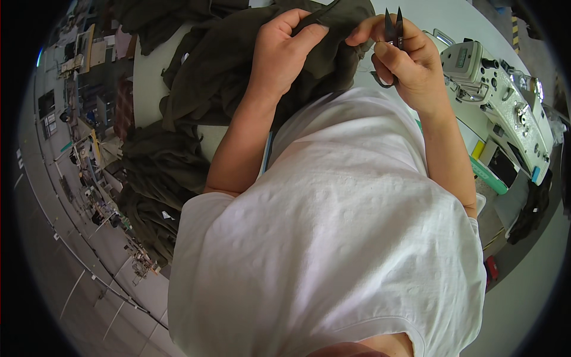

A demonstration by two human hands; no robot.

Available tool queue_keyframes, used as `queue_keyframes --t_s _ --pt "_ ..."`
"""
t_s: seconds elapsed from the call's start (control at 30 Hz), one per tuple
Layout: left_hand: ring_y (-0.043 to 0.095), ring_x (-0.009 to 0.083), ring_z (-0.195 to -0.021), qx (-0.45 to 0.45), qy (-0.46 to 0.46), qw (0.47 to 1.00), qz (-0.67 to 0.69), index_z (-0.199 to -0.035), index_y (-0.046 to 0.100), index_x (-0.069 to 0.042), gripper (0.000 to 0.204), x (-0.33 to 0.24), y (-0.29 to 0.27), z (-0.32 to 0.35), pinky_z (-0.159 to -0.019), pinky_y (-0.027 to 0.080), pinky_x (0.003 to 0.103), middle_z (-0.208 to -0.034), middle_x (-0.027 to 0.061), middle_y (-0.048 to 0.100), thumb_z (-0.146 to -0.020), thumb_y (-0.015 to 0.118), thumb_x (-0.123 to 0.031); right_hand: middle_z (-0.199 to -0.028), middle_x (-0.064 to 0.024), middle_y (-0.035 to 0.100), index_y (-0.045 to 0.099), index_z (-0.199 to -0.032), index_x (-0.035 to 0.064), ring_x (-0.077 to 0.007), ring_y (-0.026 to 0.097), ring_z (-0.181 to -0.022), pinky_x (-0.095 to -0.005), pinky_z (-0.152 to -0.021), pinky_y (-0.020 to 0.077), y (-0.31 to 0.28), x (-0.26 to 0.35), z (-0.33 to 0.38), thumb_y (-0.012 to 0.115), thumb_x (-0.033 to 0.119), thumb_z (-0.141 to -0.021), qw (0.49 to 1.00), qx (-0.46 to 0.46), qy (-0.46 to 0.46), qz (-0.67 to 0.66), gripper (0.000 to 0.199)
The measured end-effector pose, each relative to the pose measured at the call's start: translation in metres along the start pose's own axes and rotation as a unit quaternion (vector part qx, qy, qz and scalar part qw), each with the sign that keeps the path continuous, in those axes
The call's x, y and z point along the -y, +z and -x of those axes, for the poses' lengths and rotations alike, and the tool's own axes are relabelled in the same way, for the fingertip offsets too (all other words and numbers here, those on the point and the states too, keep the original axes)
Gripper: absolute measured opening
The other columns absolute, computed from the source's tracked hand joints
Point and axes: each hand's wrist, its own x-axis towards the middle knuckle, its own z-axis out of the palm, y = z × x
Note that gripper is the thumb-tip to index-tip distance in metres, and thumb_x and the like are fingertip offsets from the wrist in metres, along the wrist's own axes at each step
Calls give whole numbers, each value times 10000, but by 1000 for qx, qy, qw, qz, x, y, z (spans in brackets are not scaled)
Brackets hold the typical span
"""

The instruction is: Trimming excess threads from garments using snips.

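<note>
Dark olive fabric (220, 71) lies bunched across the table before me. My left hand (285, 50) pinches a fold of it between thumb and fingers, lifting the edge a little. My right hand (410, 62) is closed round small dark thread snips (393, 33), whose two pointed blades stick upward, slightly parted. A handle loop shows below the palm. The right thumb and forefinger meet beside the fabric's right edge; a few thin loose threads seem to hang there, too fine to make out well.
A white industrial sewing machine (499, 95) with a small display stands right of my right arm. More dark fabric (160, 172) hangs in a heap at the left. Beyond it, cluttered workstations (89, 137) line the floor. A green-edged box (489, 172) sits below the machine.
</note>
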Motion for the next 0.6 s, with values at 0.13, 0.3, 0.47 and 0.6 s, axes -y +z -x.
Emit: queue_keyframes --t_s 0.13,0.3,0.47,0.6 --pt "592 77 -849 15 -6 1000 -7 -1013 642 30 162 -1 0 0 -777 457 213 -944 34 665 -876 584 -35 -748 -50 574 551 -887 15 -43 459 -578 -185 -487 340 -14 -6 -1 567 106 -878 998 14 49 -23 93" --pt "517 22 -698 2 3 1000 13 -938 646 14 112 -3 7 0 -622 408 178 -811 -16 623 -856 615 -55 -780 -28 614 587 -925 9 -35 515 -648 -180 -540 382 -1 -10 2 622 71 -880 965 -42 10 259 84" --pt "501 3 -646 7 10 1000 2 -905 647 9 89 -1 5 0 -564 405 165 -759 -34 612 -850 625 -58 -778 10 617 621 -927 18 -36 511 -638 -183 -569 399 0 -12 2 640 45 -878 940 -12 -27 340 59" --pt "525 20 -674 9 23 1000 12 -912 647 12 90 1 9 0 -604 425 174 -780 -23 617 -851 614 -46 -817 7 619 644 -920 15 -43 495 -636 -189 -576 404 -5 -10 0 610 49 -901 962 25 -48 266 52"
